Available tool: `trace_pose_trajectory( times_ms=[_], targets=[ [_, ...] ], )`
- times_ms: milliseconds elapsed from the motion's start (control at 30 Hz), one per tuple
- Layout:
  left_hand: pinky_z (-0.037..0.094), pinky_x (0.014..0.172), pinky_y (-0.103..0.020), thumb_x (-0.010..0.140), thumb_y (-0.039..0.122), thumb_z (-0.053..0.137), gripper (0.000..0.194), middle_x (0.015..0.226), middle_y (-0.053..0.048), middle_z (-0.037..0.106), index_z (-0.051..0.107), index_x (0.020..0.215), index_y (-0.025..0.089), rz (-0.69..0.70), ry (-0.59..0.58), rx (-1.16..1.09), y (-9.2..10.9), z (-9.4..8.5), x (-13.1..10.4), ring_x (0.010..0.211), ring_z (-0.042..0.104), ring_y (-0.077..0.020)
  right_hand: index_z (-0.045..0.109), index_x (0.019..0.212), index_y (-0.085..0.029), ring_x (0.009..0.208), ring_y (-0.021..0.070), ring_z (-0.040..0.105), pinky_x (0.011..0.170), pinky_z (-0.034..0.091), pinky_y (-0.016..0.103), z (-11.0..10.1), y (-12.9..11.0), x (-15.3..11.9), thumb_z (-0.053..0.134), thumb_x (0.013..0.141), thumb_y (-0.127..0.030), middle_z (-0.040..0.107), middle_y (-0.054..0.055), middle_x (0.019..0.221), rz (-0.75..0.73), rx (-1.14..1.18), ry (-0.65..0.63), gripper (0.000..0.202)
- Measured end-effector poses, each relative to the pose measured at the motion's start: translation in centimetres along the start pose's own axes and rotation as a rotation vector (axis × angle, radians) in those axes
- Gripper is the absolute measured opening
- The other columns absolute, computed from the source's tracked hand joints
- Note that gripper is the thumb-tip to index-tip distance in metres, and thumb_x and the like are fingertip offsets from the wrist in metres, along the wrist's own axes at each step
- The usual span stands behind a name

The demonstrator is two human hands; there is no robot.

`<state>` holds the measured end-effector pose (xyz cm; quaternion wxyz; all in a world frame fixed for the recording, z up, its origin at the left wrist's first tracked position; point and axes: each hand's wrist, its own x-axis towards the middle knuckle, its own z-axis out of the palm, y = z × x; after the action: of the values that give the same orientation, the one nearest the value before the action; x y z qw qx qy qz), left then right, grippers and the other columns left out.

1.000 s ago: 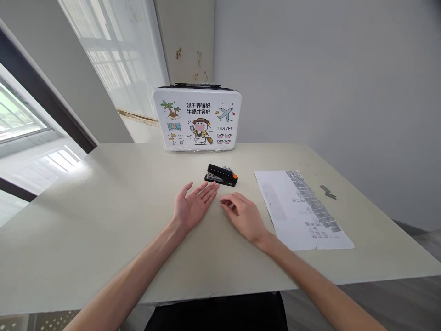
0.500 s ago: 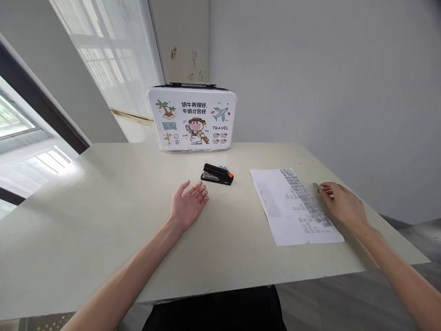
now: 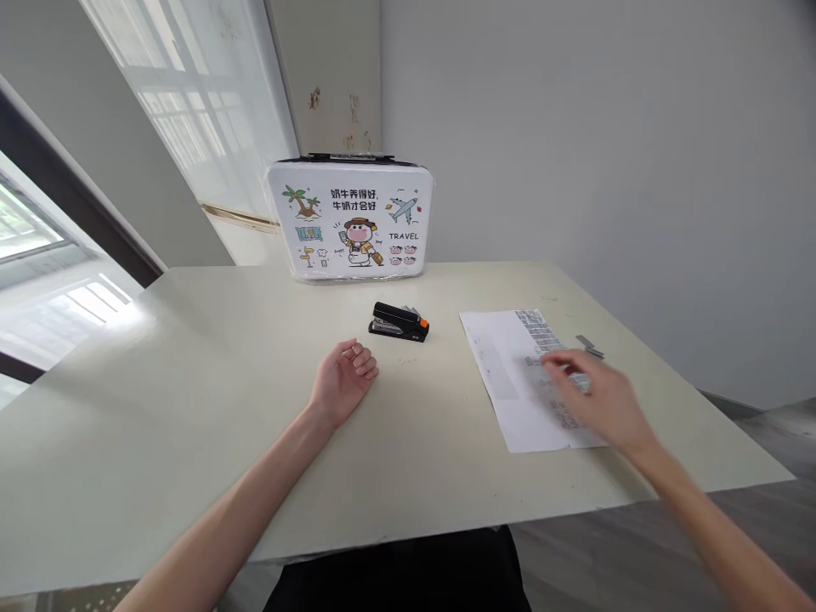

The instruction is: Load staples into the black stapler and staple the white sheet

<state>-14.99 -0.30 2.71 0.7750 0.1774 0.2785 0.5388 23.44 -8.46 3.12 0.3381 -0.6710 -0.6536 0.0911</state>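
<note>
My left hand (image 3: 344, 382) rests palm up on the table, its fingers curled in and nothing in them. Just beyond it lies a black stapler (image 3: 399, 323) with an orange button. Some grey staple strips (image 3: 410, 308) show partly behind the stapler. Over a printed sheet of paper (image 3: 501, 382) hangs my right hand (image 3: 599, 395), blurred by motion. Its thumb and forefinger are bent with a gap between them, and I see nothing held. Beyond that hand, grey staple strips (image 3: 585, 342) lie on the table to the right of the paper.
A white case (image 3: 350, 225) with cartoon travel pictures stands upright at the back of the table (image 3: 210, 408), wrapped in clear film. A grey wall (image 3: 592, 127) rises behind the table, and a window (image 3: 31, 212) is at the left.
My right hand has let go of a staple strip beside the paper and moved left over the sheet. The fingers of my left hand have curled in.
</note>
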Motion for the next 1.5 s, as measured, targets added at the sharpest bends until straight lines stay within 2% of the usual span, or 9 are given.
trace_pose_trajectory(
  times_ms=[167,367,600,800,1000,1100,1233,1333,1500],
  targets=[
    [0.040,0.051,-0.023,0.087,0.018,0.070,0.035,0.056,0.005,0.034,0.045,0.061,0.020,0.012,-0.042,0.105,-0.2,0.2,-0.2,0.049,0.036,-0.0090,0.068,0.115,-0.033,0.116,0.0284,0.069,0.087,0.061,0.044,4.8,-3.4,-3.4,0.046,0.105,-0.048,0.072,0.006,0.127,-0.174,0.037,-0.178,0.028],
    [0.040,0.052,-0.023,0.087,0.021,0.073,0.034,0.058,0.005,0.036,0.048,0.064,0.020,0.023,-0.033,0.153,-0.3,0.0,-0.3,0.049,0.036,-0.0090,0.065,0.126,-0.031,0.128,0.0298,0.063,0.106,0.054,0.052,6.6,-5.3,0.2,0.046,0.104,-0.049,0.066,0.007,0.140,-0.208,-0.074,-0.169,0.034],
    [0.040,0.054,-0.024,0.087,0.023,0.073,0.033,0.059,0.005,0.040,0.050,0.064,0.019,0.016,-0.006,0.169,-0.3,-0.1,-0.3,0.050,0.037,-0.0092,0.043,0.160,-0.029,0.160,0.0320,0.024,0.126,0.031,0.058,5.1,2.4,1.9,0.027,0.107,-0.059,0.031,0.004,0.173,-0.098,-0.340,-0.210,0.063],
    [0.040,0.058,-0.026,0.090,0.030,0.074,0.038,0.062,0.002,0.043,0.054,0.060,0.019,0.074,-0.052,0.379,-0.9,0.0,-0.5,0.056,0.039,-0.0121,0.029,0.167,-0.029,0.161,0.0290,0.019,0.130,0.022,0.057,3.9,6.1,-2.4,0.025,0.107,-0.061,0.021,0.002,0.174,-0.081,-0.429,-0.264,0.069],
    [0.035,0.058,-0.025,0.094,0.033,0.071,0.031,0.067,-0.003,0.056,0.064,0.067,0.020,0.344,-0.141,0.967,-2.1,0.1,-1.1,0.062,0.045,-0.0167,0.006,0.169,-0.038,0.162,0.0320,0.015,0.129,0.021,0.065,6.7,-1.6,-9.4,0.035,0.107,-0.055,0.011,-0.002,0.176,-0.186,-0.356,-0.260,0.071],
    [0.045,0.079,-0.029,0.088,0.025,0.076,0.007,0.087,-0.009,0.069,0.074,0.081,0.024,0.561,-0.278,1.181,-2.0,0.1,-1.4,0.087,0.058,-0.0254,0.007,0.169,-0.039,0.162,0.0323,0.010,0.130,0.015,0.067,9.1,-6.7,-10.8,0.039,0.107,-0.053,0.005,-0.003,0.176,-0.178,-0.231,-0.275,0.071],
    [0.039,0.110,-0.045,0.089,0.029,0.076,0.017,0.118,-0.012,0.072,0.076,0.106,0.027,0.669,-0.424,1.480,-0.4,-1.3,-1.3,0.120,0.058,-0.0336,0.015,0.169,-0.036,0.163,0.0303,-0.004,0.131,0.005,0.063,10.6,-12.7,-9.8,0.040,0.106,-0.057,0.001,-0.005,0.176,-0.087,0.082,-0.513,0.071],
    [0.037,0.115,-0.052,0.092,0.037,0.073,0.031,0.137,-0.010,0.065,0.069,0.121,0.028,0.650,-0.464,1.760,1.4,-3.2,-1.1,0.134,0.051,-0.0340,0.021,0.169,-0.034,0.163,0.0290,0.001,0.131,0.018,0.057,9.7,-15.5,-7.7,0.047,0.103,-0.061,0.006,-0.003,0.177,0.037,0.323,-0.686,0.075],
    [0.041,0.114,-0.051,0.100,0.044,0.062,0.034,0.147,-0.007,0.060,0.062,0.131,0.030,0.670,-0.483,1.991,2.9,-4.8,-1.1,0.138,0.050,-0.0310,0.054,0.151,-0.030,0.152,0.0314,0.042,0.116,0.046,0.050,8.7,-15.1,-3.5,0.054,0.100,-0.057,0.048,0.006,0.163,0.084,0.435,-0.502,0.058]
  ],
)
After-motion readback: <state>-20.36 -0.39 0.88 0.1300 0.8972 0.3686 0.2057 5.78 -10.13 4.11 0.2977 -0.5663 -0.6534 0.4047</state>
